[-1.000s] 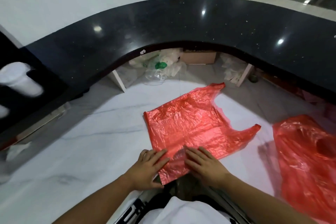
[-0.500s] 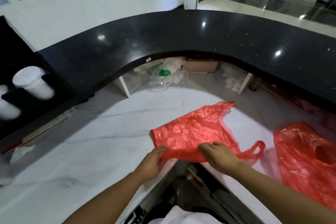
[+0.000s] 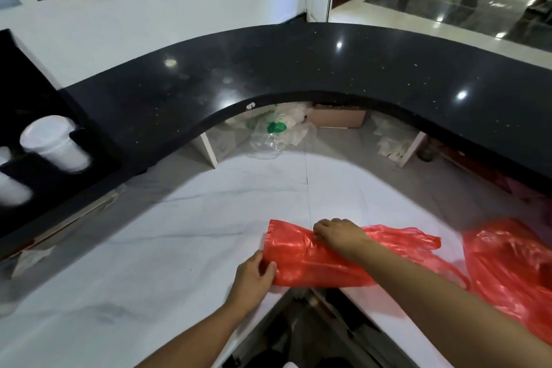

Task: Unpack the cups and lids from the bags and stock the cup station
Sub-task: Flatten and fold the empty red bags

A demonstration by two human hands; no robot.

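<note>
An empty red plastic bag (image 3: pixel 301 260) lies folded over on the white marble counter (image 3: pixel 167 236), near its front edge. My left hand (image 3: pixel 252 276) pinches the bag's near left corner. My right hand (image 3: pixel 339 233) presses down on the fold at the bag's far edge, fingers bent over it. A second red bag (image 3: pixel 513 266), crumpled, lies to the right. White cup stacks (image 3: pixel 55 143) sit in a black holder (image 3: pixel 35 176) at the far left.
A raised black curved countertop (image 3: pixel 298 69) wraps around the back. Under it lie clear plastic wrapping with something green (image 3: pixel 276 128) and a cardboard box (image 3: pixel 337 118). The counter's front edge drops to a dark gap (image 3: pixel 304 326) below my arms.
The flat bag has been folded in half away from me. My right hand carried the near edge to the far side; my left hand kept hold of the left corner. My view tilted up.
</note>
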